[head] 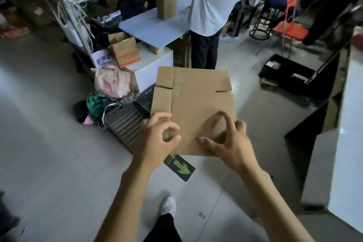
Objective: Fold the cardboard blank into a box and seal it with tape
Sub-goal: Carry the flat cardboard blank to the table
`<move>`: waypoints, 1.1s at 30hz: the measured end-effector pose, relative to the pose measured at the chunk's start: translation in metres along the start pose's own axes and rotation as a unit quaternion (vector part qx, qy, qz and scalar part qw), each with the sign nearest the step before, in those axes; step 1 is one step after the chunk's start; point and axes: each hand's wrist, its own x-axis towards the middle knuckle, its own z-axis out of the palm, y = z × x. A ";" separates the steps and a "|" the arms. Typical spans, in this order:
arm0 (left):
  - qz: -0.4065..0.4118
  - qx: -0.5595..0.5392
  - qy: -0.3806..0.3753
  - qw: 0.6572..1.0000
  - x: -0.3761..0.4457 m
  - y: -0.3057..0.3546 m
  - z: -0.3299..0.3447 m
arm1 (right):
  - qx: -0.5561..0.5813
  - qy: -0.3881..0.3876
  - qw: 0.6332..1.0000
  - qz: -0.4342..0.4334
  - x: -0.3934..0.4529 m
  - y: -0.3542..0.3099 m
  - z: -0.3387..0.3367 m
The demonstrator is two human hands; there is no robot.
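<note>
A flat brown cardboard blank [198,104] is held in the air in front of me, its flap slits visible near the far end. My left hand [157,137] grips its near left corner, fingers curled over the edge. My right hand [227,141] holds the near right part: the thumb presses on the face and the index finger arches over it. No tape is in view.
A person in a white shirt [210,0] stands at a pale table [157,27] that carries an upright carton [166,7]. A stack of flat blanks [125,124] and bundled bags [112,82] lie on the floor to the left. A white cabinet [347,143] stands at the right.
</note>
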 end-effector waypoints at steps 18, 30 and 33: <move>0.230 -0.036 -0.227 0.946 0.291 0.140 0.259 | 0.013 0.223 0.943 0.248 0.177 0.178 -0.145; 0.260 -0.025 -0.319 0.911 0.402 0.249 0.412 | 0.038 0.257 0.908 0.328 0.265 0.289 -0.252; 0.272 -0.022 -0.338 0.901 0.436 0.261 0.453 | 0.048 0.251 0.898 0.358 0.298 0.318 -0.266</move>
